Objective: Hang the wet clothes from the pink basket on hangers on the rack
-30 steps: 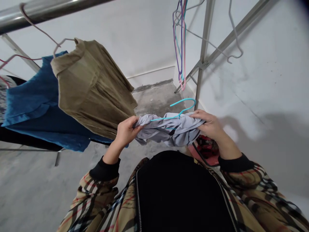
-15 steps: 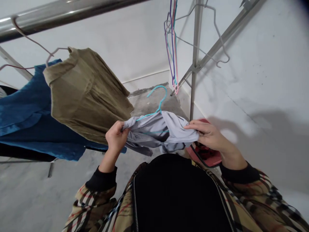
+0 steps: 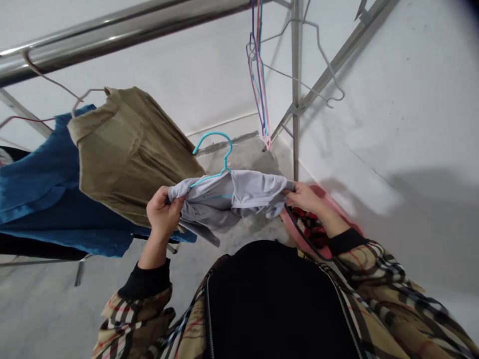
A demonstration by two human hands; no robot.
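Note:
A light grey shirt (image 3: 258,192) is stretched between my two hands, with a turquoise hanger (image 3: 226,158) inside it. The hanger's hook sticks up out of the collar and curves to the left. My left hand (image 3: 164,210) is closed on the left shoulder of the shirt, thumb pressed against the fingers. At the other shoulder my right hand (image 3: 304,196) pinches the cloth, its fingertips partly hidden by the fabric. Most of the hanger's arms are covered by the shirt; part of its lower bar shows through the neck opening.
On the left an olive shirt (image 3: 123,144) and a blue shirt (image 3: 45,184) hang from a metal rail (image 3: 123,37). Several thin hangers (image 3: 262,89) and a grey hanger (image 3: 321,55) hang by the rack post (image 3: 296,89). A pink basin (image 3: 299,232) with dark red cloth stands at the right.
Both hands and the shirt have shifted left. The hanger hook has moved left and appears turned more to the side. More of the pink basin shows.

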